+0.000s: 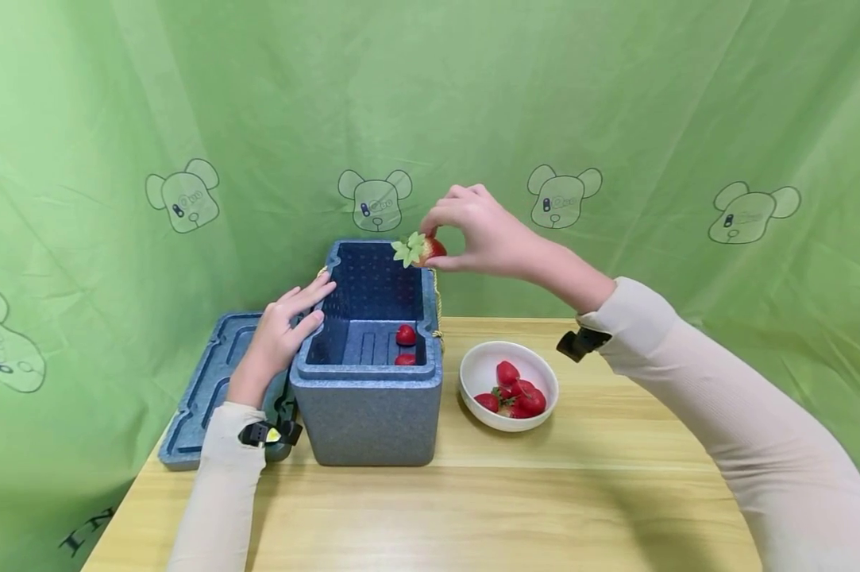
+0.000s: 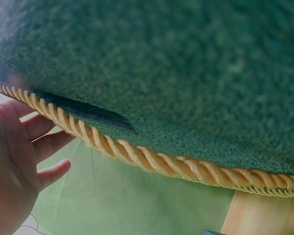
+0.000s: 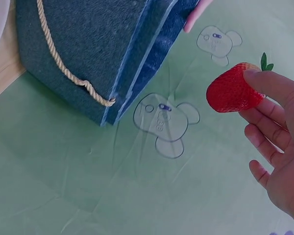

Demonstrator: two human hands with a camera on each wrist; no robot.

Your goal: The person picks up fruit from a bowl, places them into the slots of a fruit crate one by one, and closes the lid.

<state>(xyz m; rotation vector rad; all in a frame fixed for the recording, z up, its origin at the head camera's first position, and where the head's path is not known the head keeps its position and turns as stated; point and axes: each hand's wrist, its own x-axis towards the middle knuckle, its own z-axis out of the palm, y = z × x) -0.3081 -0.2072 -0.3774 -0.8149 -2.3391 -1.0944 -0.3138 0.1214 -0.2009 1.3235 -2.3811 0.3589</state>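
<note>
A strawberry (image 3: 233,90) with green leaves is pinched between the thumb and fingers of my right hand (image 1: 490,234), above the far right part of the blue-grey foam box (image 1: 368,421). My left hand (image 1: 279,334) rests on the box's left rim, its fingers fairly straight. In the left wrist view, that hand (image 2: 19,156) is beside a yellow twisted rope (image 2: 137,154) along the box's side. Inside the box, two red strawberries (image 1: 405,335) show at the right of the floor. The near wall partly hides one of them.
Right of the box stands a white bowl (image 1: 472,373) holding several strawberries (image 1: 531,400). A blue-grey foam lid (image 1: 194,405) lies left of the box, partly behind the left arm. Behind the wooden table (image 1: 515,508) hangs a green cloth (image 1: 430,95) printed with mouse-like heads.
</note>
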